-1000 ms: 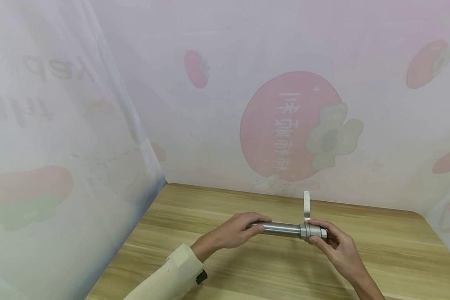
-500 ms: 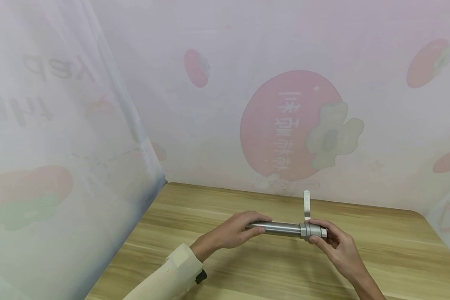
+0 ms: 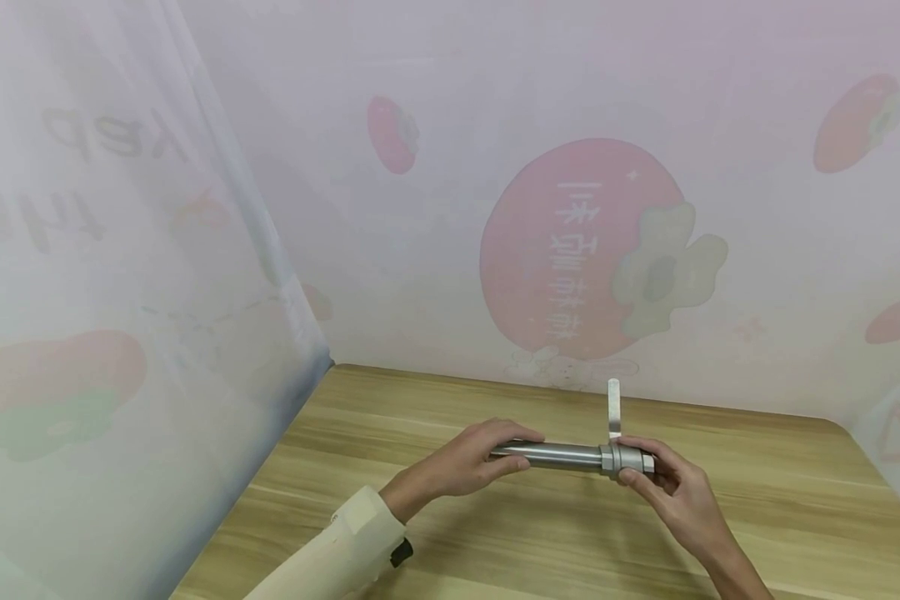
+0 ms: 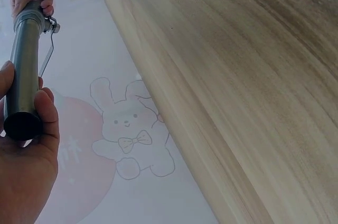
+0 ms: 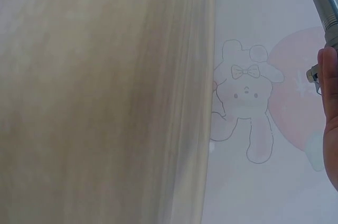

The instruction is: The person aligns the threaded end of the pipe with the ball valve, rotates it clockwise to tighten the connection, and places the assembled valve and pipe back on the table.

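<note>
A grey metal pipe [image 3: 562, 455] with a valve fitting [image 3: 626, 459] on its right end is held level just above the wooden table [image 3: 540, 533]. A flat lever handle [image 3: 612, 408] stands up from the fitting. My left hand [image 3: 468, 460] grips the pipe's left end; in the left wrist view the left hand [image 4: 26, 155] wraps the open pipe end [image 4: 21, 123]. My right hand [image 3: 663, 483] pinches the fitting with fingers and thumb. In the right wrist view the pipe [image 5: 326, 2] runs off the top right beside the right hand's thumb [image 5: 330, 102].
Pale printed curtains enclose the table: one behind [image 3: 585, 250] with a large red fruit print and a rabbit drawing [image 4: 134, 129], one on the left [image 3: 105, 292]. The table's right rear corner [image 3: 843, 429] is rounded. A cream sleeve [image 3: 330, 550] covers the left forearm.
</note>
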`<state>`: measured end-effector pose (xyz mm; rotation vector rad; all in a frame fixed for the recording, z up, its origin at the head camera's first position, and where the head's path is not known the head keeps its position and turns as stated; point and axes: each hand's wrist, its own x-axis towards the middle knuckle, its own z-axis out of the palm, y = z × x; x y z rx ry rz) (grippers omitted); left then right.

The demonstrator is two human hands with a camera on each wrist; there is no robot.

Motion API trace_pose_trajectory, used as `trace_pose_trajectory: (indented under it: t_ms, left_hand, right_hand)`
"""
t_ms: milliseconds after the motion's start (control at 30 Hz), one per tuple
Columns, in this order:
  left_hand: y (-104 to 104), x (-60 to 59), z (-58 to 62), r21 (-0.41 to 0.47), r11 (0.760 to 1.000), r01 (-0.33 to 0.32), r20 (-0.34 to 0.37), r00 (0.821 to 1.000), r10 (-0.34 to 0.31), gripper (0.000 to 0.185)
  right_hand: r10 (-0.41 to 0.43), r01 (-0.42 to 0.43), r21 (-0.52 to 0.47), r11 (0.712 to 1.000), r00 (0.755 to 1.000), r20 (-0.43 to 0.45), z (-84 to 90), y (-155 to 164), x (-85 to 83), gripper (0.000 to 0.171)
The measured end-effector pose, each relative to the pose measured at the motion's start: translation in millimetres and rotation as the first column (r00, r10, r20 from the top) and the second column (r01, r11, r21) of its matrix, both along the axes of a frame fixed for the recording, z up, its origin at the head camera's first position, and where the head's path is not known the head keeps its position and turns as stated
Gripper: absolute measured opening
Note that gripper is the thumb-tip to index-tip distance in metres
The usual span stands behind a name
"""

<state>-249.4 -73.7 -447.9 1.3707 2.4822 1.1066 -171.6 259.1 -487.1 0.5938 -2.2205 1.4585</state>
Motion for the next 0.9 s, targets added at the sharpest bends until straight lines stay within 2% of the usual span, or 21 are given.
trace_pose_trajectory:
  t_ms: [367,900]
  left_hand:
    - [-0.3,-0.1,-0.9,0.008,1.000,0.003,-0.034,0.999,-0.003,0.043]
    - [0.6,-0.4,1.2,-0.002,1.000,-0.009,-0.023,1.000,0.009,0.048]
  right_hand:
    - [0.006,-0.006,-0.010,1.000,1.000,-0.001,0.4,0.0,0.4,0.045]
    - [0.002,-0.002,-0.010,1.000,1.000,-0.007,0.8,0.3,0.3,0.045]
